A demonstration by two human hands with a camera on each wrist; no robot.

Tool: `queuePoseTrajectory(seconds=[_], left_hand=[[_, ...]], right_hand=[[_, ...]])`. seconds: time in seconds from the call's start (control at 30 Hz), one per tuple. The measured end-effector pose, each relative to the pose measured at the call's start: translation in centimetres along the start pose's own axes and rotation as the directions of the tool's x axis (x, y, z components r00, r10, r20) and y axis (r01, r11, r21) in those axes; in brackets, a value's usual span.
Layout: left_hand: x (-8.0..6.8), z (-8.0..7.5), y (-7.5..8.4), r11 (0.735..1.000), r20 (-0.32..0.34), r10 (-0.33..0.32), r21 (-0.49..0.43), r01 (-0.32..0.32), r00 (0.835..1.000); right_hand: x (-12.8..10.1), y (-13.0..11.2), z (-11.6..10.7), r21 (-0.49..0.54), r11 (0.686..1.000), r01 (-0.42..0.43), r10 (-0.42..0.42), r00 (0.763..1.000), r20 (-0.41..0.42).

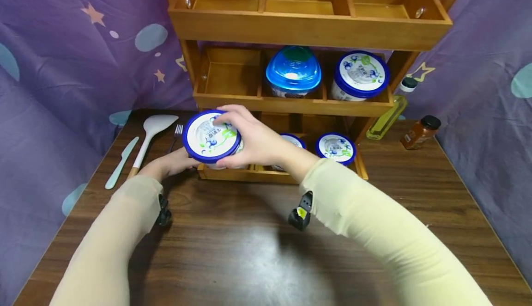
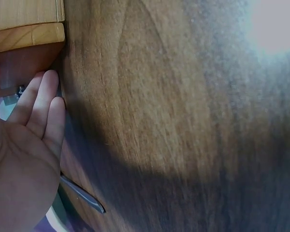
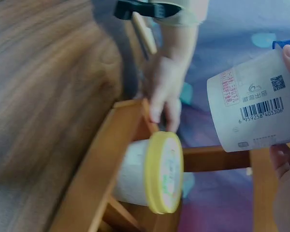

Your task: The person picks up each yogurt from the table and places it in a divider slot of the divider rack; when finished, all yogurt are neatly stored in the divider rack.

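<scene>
My right hand (image 1: 259, 139) grips a white tub (image 1: 211, 136) with a blue-rimmed lid, holding it above the left end of the rack's bottom tier. In the right wrist view the tub (image 3: 251, 106) shows its barcode side. My left hand (image 1: 176, 162) is at the left end of the wooden rack (image 1: 309, 28), partly behind the held tub. Up close in the left wrist view, the fingers of my left hand (image 2: 29, 140) are straight beside the rack's end; contact is hard to tell. A yellow-lidded tub (image 3: 163, 174) sits in the bottom tier near that hand.
Blue-lidded tubs (image 1: 335, 148) stand in the lower tiers, and a blue translucent dome (image 1: 293, 70) is in the middle tier. At left lie a knife (image 1: 122, 162), a white spatula (image 1: 154, 128) and a fork (image 1: 178, 131). An oil bottle (image 1: 388, 114) and a brown jar (image 1: 420, 132) stand right.
</scene>
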State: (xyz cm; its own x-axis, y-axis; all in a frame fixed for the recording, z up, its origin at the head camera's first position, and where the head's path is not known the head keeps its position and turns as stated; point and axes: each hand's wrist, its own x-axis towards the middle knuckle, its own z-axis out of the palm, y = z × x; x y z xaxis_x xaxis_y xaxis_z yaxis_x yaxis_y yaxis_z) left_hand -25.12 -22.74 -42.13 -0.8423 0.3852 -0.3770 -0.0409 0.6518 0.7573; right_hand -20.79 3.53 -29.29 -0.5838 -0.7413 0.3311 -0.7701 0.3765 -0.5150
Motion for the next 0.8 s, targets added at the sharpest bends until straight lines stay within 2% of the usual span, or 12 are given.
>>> queuePoseTrajectory(seconds=[0.1, 0.3, 0.53, 0.8], left_hand=[[0.2, -0.1, 0.0, 0.999, 0.027, -0.033, -0.014, 0.033, 0.999], [0.7, 0.0, -0.3, 0.999, 0.036, -0.04, -0.035, 0.042, 0.999], [0.5, 0.0, -0.3, 0.998, 0.048, 0.004, -0.062, -0.001, 0.999], [0.4, 0.2, -0.3, 0.998, 0.027, 0.033, -0.056, -0.032, 0.999]], right_hand=[[0.3, -0.3, -1.1, -0.011, 1.0, 0.013, -0.013, 1.0, -0.026], [0.9, -1.0, -2.5, -0.023, 0.999, 0.026, -0.028, 0.998, -0.063], [1.9, -1.5, -4.0, -0.076, 0.997, 0.007, -0.017, 0.991, -0.134], [2.7, -0.9, -4.8, -0.134, 0.991, -0.007, -0.031, 0.961, -0.275]])
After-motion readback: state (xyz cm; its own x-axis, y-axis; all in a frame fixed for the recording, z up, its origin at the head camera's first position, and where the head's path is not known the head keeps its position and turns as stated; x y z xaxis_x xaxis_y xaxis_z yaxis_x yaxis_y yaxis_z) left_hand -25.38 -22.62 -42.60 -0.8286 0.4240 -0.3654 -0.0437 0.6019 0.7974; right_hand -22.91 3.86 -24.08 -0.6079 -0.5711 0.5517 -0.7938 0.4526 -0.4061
